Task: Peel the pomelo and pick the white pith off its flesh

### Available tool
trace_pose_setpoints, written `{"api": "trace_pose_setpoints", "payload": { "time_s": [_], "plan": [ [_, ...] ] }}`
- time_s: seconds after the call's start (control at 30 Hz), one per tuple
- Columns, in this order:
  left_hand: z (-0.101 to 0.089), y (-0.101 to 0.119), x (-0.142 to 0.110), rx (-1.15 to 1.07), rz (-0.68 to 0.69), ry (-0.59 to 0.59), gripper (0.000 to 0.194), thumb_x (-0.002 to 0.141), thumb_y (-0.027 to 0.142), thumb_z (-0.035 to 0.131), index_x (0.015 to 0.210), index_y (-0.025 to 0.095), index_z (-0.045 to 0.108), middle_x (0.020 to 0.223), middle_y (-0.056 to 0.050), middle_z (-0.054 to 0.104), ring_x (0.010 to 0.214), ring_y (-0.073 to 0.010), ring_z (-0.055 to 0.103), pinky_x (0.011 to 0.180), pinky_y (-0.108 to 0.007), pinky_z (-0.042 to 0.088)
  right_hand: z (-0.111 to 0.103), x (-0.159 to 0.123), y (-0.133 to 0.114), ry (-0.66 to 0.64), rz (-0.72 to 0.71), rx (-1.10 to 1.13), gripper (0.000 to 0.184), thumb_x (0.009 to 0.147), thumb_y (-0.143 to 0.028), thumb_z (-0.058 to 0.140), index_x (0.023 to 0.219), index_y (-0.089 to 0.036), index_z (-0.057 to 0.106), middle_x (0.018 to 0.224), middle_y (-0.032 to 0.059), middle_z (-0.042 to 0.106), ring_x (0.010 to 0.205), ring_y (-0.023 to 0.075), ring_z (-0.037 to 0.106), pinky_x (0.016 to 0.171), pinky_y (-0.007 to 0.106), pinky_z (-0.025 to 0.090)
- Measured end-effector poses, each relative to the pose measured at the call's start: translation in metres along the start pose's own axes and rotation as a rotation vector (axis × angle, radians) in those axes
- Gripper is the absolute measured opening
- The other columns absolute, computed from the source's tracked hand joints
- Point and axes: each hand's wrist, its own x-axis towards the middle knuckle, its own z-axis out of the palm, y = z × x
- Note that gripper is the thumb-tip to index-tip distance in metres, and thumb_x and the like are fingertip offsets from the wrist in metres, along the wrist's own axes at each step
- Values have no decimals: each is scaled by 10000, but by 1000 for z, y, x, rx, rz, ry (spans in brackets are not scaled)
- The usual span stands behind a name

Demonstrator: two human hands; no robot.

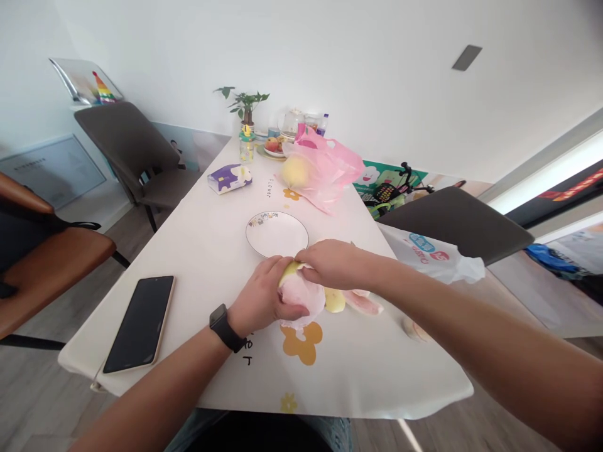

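White-topped surface (188,301) runs toward a wall, with a potted plant (244,103) and a plate of fruit (274,146) at its far end. Both hands are close together above its near part. The left hand (261,296), wearing a black watch (222,328), curls around a pale yellow fruit (289,272), while the right hand (336,263) clasps it from above. Pinkish wrapping (301,298) covers the fruit's lower part. Just beside it lie a yellow piece (334,300) and a pink scrap (362,302). A white plate (277,234) sits just beyond the hands, a phone (139,324) lies to the left, and farther off a tissue pack (229,178) lies near a pink plastic bag (325,169).
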Motion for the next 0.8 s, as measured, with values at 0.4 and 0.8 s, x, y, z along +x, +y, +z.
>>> {"api": "trace_pose_setpoints", "payload": {
  "time_s": [0.4, 0.8],
  "plan": [
    [4, -8, -1, 15, -34, 28, 907, 667, 563, 823, 1416, 207, 454, 1399, -167, 501, 1298, -373, 478, 1012, -527, 492, 17, 8, 5, 170, 88, 126, 307, 993, -279, 376, 1084, -218, 663, 1019, 71, 740, 946, 229, 659, 724, 305, 402],
    [13, -9, -8, 47, -1, 75, 979, 641, 496, 859, 1446, 220, 376, 1379, -172, 471, 1295, -376, 468, 1013, -536, 488, 30, 12, 0, 290, 156, 292, 308, 984, -374, 441, 1027, -235, 713, 958, 64, 757, 924, 225, 664, 780, 296, 432]
  ]
}}
